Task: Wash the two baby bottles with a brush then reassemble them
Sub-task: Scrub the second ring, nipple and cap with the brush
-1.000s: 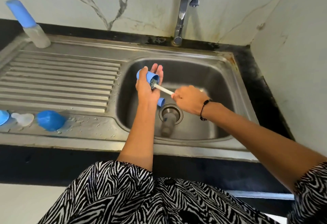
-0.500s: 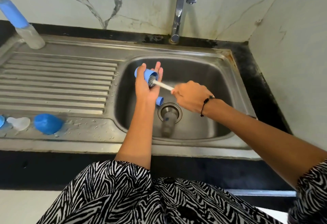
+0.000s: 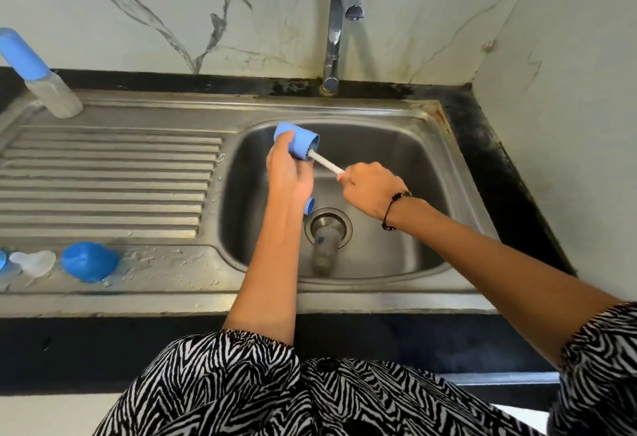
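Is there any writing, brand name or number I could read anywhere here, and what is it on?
No text here can be read.
The bottle body lying in the sink bears a small dark blue mark, too blurred to read.
The blue cap in the left hand and the assembled bottle show no print.

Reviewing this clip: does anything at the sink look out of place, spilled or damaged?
One thing: a clear bottle lies on its side in the basin, its end over the drain. Dark staining and rust mark the sink rim by the wall. Water drops near the blue cap suit washing. The hands scrubbing the blue cup look normal.
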Available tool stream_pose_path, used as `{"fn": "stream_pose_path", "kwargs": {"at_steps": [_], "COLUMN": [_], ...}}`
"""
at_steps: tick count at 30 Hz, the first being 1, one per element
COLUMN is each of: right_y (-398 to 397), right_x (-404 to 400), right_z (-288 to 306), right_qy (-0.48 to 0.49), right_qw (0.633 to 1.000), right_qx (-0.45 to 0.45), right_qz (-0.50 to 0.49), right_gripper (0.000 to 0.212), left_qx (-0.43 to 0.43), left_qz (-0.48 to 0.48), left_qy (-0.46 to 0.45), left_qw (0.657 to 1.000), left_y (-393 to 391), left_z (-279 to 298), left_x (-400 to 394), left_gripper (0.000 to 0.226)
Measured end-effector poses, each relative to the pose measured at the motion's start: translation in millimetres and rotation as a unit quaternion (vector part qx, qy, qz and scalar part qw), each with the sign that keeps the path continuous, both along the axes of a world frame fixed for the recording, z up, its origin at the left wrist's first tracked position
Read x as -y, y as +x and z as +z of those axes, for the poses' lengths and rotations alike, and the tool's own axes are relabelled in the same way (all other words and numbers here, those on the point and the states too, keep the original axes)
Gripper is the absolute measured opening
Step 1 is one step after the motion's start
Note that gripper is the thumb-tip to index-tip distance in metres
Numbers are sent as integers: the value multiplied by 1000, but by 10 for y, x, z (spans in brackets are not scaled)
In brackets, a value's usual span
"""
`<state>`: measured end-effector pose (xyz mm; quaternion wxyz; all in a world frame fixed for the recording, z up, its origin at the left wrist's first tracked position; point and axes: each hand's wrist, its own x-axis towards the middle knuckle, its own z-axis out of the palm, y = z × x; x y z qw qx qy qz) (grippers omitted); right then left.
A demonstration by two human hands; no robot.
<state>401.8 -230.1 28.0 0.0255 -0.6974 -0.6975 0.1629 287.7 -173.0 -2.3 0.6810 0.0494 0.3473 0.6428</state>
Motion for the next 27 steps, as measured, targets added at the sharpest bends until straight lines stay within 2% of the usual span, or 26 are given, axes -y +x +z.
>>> {"fn": "stream_pose_path", "kwargs": {"at_steps": [3, 6, 11, 15, 18, 20, 23, 27], "right_y": [34, 34, 44, 25, 1, -18, -23, -23], "right_x": [59, 146, 68, -5, 67, 143, 160, 99], "right_z": [80, 42, -41, -24, 65, 70, 9, -36], "right_qy": [6, 10, 35, 21, 14, 20, 29, 50], "right_qw": [998, 997, 993, 995, 998, 994, 991, 987], "right_qx": [-18, 31, 111, 93, 46, 58, 78, 128], "right_qz": [53, 74, 34, 3, 40, 92, 104, 78], "right_gripper": [29, 32, 31, 28, 30, 32, 31, 34], "left_qx": [67, 91, 7, 5, 1, 35, 103, 24], "left_qz": [-17, -26, -5, -10, -31, -33, -9, 35], "left_qy": [68, 50, -27, -20, 26, 52, 55, 1], "left_qw": [995, 994, 1000, 1000, 999, 998, 993, 999], "left_y": [-40, -21, 114, 93, -49, -136, -138, -46], "left_z": [3, 24, 31, -16, -90, -102, -58, -12], "left_x": [65, 85, 80, 56, 70, 74, 39, -22], "left_gripper": [5, 10, 24, 14, 16, 12, 7, 15]}}
